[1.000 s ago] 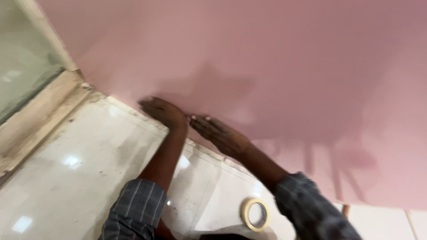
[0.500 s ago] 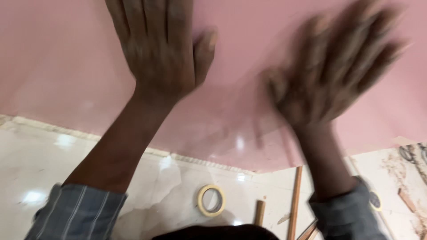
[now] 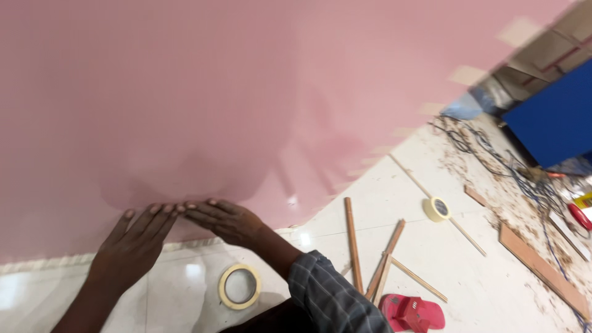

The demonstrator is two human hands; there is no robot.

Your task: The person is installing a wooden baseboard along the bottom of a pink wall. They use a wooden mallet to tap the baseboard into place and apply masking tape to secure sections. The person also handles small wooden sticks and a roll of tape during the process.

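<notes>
Half a second ago both hands were spread wide and high on the pink sheet [image 3: 259, 92], the right one blurred in mid-sweep; now they have come down and together at its lower edge, around 7 o'clock in the head view. The left hand [image 3: 132, 243] lies flat with fingers extended and close together, clamped on nothing, its fingertips on the sheet just above the pale edge strip. The right hand [image 3: 225, 221] lies flat too, fingers pointing toward 9 o'clock, their tips touching those of the left. The broad strokes seem to have given way to pressing along the border, so the smoothing looks to have reached the sheet's edge here. The pink sheet fills the frame from 9 through 1 o'clock, over the glossy white floor [image 3: 431, 259]. A roll of tape [image 3: 239, 287] lies just below the right wrist at 6 o'clock, a second roll [image 3: 437, 209] at 3 o'clock, wooden sticks [image 3: 353, 243] between them, and a red sandal [image 3: 412, 312] at 5 o'clock.
</notes>
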